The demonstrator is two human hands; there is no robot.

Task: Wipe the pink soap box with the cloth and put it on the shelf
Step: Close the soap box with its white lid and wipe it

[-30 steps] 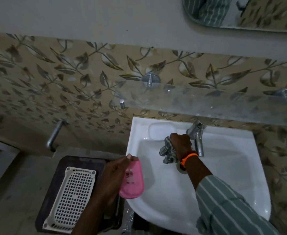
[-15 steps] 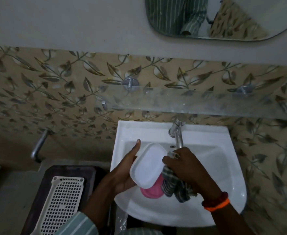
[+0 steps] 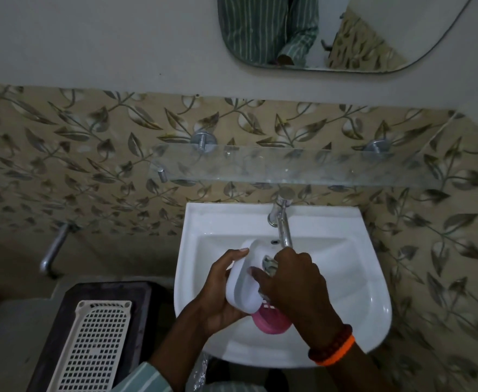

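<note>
Moved: soap box (image 3: 270, 321) lifted higher over the sink (image 3: 353, 292) since half a second ago.
Grips: left hand (image 3: 218, 295) clasps its white lid (image 3: 246, 281); right hand (image 3: 297, 290) bunches the cloth (image 3: 268, 263).
Room: glass shelf (image 3: 302, 165) at twelve o'clock, mirror (image 3: 331, 32) above; lattice tray (image 3: 90, 349) at eight.

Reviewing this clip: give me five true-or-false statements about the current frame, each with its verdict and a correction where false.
1. The left hand holds the soap box over the sink. True.
2. The soap box already sits on the glass shelf. False: it is in the hands, above the basin.
3. The right hand presses the cloth into the box. True.
4. Water streams from the tap. False: no stream shows.
5. The white perforated tray lies in the sink. False: it lies on a dark stand to the sink's left.
</note>
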